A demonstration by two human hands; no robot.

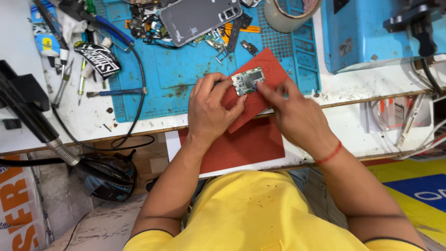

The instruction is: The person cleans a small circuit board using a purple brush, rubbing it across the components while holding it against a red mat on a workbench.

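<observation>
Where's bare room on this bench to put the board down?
Free: middle of the blue silicone work mat, between the black cable and small green circuit board; also white bench right of the red pad. Crowded: mat's top edge around the grey phone shell.

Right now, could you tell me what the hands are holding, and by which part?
The left hand pinches a small green circuit board by its left edge, over a red pad. The right hand touches the board's middle with its fingertips; any tool there cannot be made out.
</observation>
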